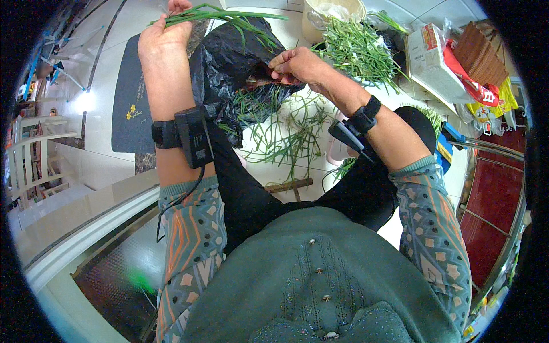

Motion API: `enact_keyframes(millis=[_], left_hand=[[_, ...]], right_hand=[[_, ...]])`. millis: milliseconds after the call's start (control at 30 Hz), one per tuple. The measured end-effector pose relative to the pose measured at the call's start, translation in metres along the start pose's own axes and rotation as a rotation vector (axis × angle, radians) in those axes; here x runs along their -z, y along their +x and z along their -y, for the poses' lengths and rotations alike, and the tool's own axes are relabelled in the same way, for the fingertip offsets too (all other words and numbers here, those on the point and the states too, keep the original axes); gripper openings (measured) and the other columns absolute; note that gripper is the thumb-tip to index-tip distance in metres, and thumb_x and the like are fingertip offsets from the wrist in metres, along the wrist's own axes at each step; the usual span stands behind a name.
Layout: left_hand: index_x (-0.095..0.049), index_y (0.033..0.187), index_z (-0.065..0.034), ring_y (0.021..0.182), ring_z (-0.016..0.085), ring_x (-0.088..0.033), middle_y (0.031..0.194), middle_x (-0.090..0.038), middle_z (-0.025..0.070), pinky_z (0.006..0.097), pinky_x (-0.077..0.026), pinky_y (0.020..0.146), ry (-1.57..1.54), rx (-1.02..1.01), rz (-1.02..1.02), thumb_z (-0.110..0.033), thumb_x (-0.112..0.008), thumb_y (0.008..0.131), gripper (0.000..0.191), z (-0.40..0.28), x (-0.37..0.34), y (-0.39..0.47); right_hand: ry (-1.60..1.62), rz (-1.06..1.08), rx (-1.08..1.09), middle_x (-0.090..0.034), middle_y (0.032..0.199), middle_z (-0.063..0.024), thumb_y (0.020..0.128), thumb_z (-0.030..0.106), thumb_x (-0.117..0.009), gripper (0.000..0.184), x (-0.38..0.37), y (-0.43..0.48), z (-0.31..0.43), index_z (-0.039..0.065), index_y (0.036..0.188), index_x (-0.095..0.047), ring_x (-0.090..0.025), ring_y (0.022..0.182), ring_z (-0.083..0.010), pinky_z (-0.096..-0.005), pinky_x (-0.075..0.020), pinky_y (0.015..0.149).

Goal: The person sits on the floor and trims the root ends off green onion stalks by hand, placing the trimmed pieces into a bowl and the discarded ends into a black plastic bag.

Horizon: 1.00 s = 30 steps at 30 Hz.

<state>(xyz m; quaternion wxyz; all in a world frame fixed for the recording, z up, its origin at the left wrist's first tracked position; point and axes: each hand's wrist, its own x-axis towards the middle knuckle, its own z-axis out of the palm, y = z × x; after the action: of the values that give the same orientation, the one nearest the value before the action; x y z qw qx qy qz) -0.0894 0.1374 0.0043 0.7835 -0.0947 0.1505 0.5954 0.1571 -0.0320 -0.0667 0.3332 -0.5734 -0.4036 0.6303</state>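
Observation:
My left hand (165, 36), at the upper left, is closed around a bunch of long green chive-like leaves (223, 15). Their ends stretch rightward over a black plastic bag (214, 77). My right hand (296, 64) is at the bag's right side, thumb and fingers drawn together. Whether something thin is between its fingertips cannot be made out. Loose green leaves (279, 133) lie scattered over the bag's lower edge and the pale floor between my knees. A larger heap of cut greens (356, 49) lies beyond my right hand.
A cream bucket (315, 32) with clear plastic in it stands behind the heap. At the right are a white box (424, 55), a brown woven basket (482, 53) and a blue-handled brush (446, 145). A dark mat (128, 98) lies left, and a wooden stool part (291, 185) shows below.

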Motion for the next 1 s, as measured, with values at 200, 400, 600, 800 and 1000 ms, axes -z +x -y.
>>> enact_keyframes(millis=[200, 400, 600, 800, 1000], left_hand=[[-0.043, 0.095, 0.0053, 0.077, 0.027, -0.048, 0.085, -0.050, 0.0179, 0.0437, -0.042, 0.075, -0.100, 0.083, 0.012, -0.011, -0.020, 0.094, 0.028, -0.002, -0.002, 0.003], [-0.043, 0.095, 0.0060, 0.077, 0.027, -0.049, 0.087, -0.051, 0.0192, 0.0394, -0.044, 0.069, -0.134, 0.094, 0.003, -0.011, -0.022, 0.093, 0.027, 0.003, -0.003, 0.004], [-0.044, 0.095, 0.0067, 0.078, 0.027, -0.050, 0.087, -0.051, 0.0199, 0.0392, -0.044, 0.068, -0.120, 0.111, 0.017, -0.011, -0.023, 0.094, 0.027, 0.009, -0.002, 0.005], [-0.044, 0.098, 0.0076, 0.078, 0.028, -0.051, 0.089, -0.052, 0.0211, 0.0390, -0.044, 0.069, -0.040, -0.017, -0.019, -0.011, -0.022, 0.095, 0.029, 0.004, -0.002, 0.005], [-0.043, 0.102, 0.0052, 0.078, 0.026, -0.048, 0.087, -0.050, 0.0179, 0.0387, -0.042, 0.069, -0.065, 0.181, 0.093, -0.010, -0.024, 0.094, 0.025, 0.001, -0.003, -0.010]], right_hand=[[0.121, -0.025, -0.076, -0.064, 0.079, -0.0082, 0.083, 0.002, -0.055, 0.033, -0.011, 0.006, -0.008, -0.002, 0.116, -0.055, -0.053, 0.050, -0.0111, -0.0247, -0.0374, 0.040], [0.334, 0.060, 0.145, -0.060, 0.079, -0.0032, 0.084, 0.011, -0.060, 0.038, -0.027, -0.004, 0.007, 0.003, 0.121, -0.054, -0.052, 0.056, -0.0080, -0.0225, -0.0420, 0.044], [-0.052, -0.060, 0.370, -0.057, 0.074, -0.0023, 0.084, 0.018, -0.063, 0.025, -0.035, -0.003, 0.021, 0.004, 0.104, -0.063, -0.052, 0.059, -0.0068, -0.0229, -0.0449, 0.046], [0.024, 0.123, 0.318, -0.055, 0.060, -0.0010, 0.088, 0.010, -0.054, 0.016, -0.032, -0.016, 0.025, -0.003, 0.092, -0.063, -0.051, 0.054, -0.0084, -0.0231, -0.0455, 0.049], [-0.138, 0.077, 0.478, -0.058, 0.065, -0.0025, 0.085, 0.002, -0.046, 0.021, -0.026, -0.033, 0.021, 0.000, 0.094, -0.065, -0.052, 0.056, -0.0081, -0.0245, -0.0451, 0.054]])
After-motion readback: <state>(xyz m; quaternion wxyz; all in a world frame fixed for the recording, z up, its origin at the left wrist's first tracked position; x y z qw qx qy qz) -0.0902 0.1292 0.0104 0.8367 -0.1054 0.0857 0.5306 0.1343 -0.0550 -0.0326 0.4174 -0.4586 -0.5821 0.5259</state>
